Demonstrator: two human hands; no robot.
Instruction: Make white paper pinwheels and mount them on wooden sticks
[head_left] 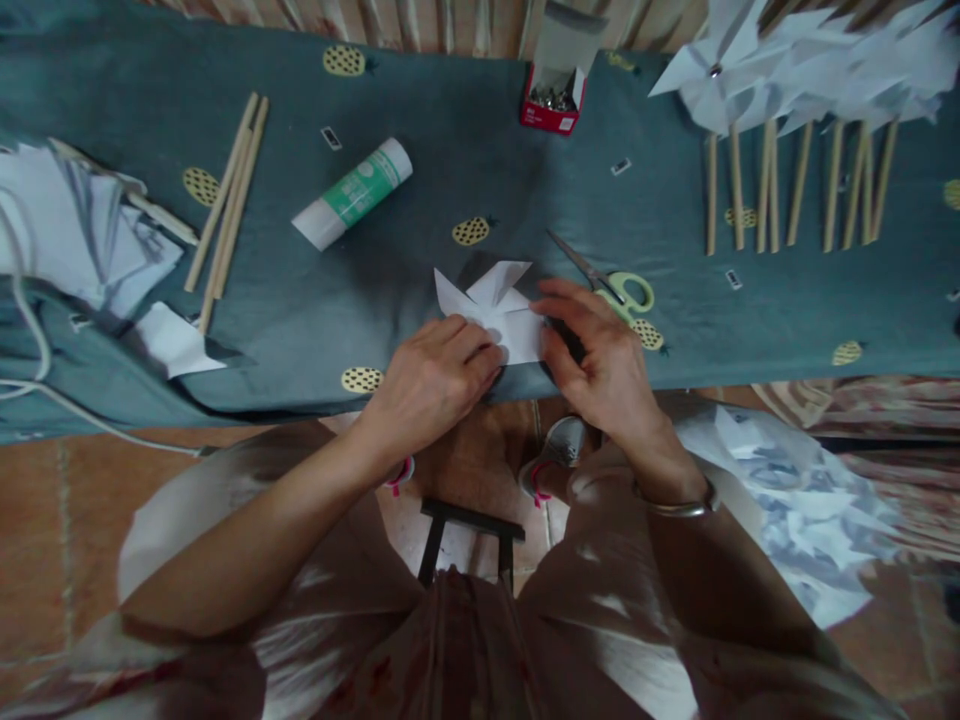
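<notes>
At the centre of the frame, the left hand (439, 372) is closed on a crisp white paper pinwheel (523, 337) with sharp folded points; the right hand (600, 352), thumb and fingers parted, touches its right edge. Beside the right hand lie scissors (613, 287) (rounded pale-green handles). Smooth wooden sticks (238, 195) and a cylindrical glue stick (358, 192) rest upper left on the cloth-covered table (442, 120).
</notes>
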